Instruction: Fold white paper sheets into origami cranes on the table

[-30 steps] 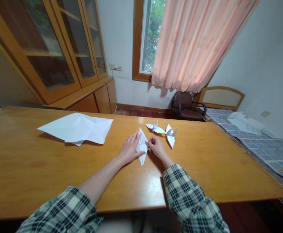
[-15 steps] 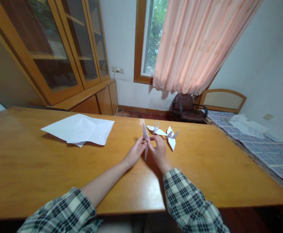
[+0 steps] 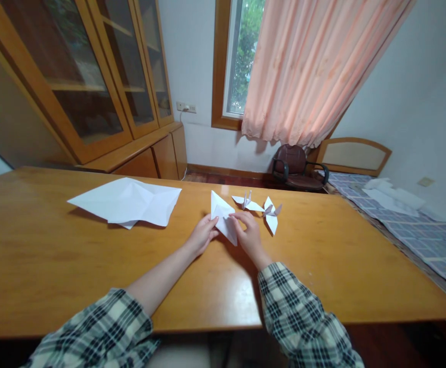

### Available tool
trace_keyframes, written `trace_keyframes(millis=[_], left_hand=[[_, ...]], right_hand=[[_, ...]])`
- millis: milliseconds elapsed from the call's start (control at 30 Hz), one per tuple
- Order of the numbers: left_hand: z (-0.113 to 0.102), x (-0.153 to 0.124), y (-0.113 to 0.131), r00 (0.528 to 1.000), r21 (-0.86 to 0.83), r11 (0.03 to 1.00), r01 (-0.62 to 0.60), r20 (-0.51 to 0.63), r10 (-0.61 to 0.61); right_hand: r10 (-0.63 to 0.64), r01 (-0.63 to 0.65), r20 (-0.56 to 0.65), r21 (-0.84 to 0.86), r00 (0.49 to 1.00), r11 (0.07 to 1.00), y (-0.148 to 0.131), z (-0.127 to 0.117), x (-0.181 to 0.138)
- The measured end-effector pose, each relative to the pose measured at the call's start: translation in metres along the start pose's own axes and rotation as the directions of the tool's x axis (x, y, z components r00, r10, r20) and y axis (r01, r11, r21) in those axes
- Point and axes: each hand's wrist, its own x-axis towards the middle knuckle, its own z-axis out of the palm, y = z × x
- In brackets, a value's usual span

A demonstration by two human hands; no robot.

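A folded piece of white paper [image 3: 221, 212], pointed at its top and bottom, is held above the table between both hands. My left hand [image 3: 203, 235] pinches its left edge, thumb on the near face. At the right edge, my right hand [image 3: 248, 235] is closed on the paper with thumb and fingertips. Just beyond the right hand lie two folded paper cranes: one crane [image 3: 248, 203] with its wings spread sideways, and another crane [image 3: 271, 213] turned so its wings point toward and away from me.
On the left of the wooden table [image 3: 92, 276] rests a larger creased white sheet [image 3: 131, 202]. Past the far edge are a glass-door cabinet [image 3: 119, 138], a brown armchair [image 3: 294, 166] and a pink curtain [image 3: 307, 71]. A bed [image 3: 395, 214] stands to the right.
The folded paper was almost edge-on to me and has turned so its broad face shows. My left hand has shifted slightly left. The cranes and the large sheet lie as before.
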Motion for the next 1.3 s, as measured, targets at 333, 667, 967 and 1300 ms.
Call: trace_keyframes(millis=[333,667,967,1300], left_hand=[[-0.011,0.004,-0.002,0.985,0.164,0.977,0.139,0.080,-0.153],[-0.030,0.012,-0.009,0.983,0.586,0.801,-0.126,0.180,0.023],[-0.032,0.004,0.007,0.854,0.886,-0.003,-0.463,0.447,0.265],[-0.042,0.009,0.008,0.757,0.754,0.091,-0.650,0.653,-0.007]], right_hand=[[0.216,-0.230,0.122,0.117,0.969,0.966,0.028,-0.007,0.009],[0.169,-0.218,0.514,0.036,0.841,0.975,0.031,-0.018,0.004],[0.142,-0.107,0.574,-0.094,0.807,0.990,0.035,-0.017,0.002],[0.078,-0.057,0.584,-0.054,0.808,0.997,0.022,-0.024,0.005]])
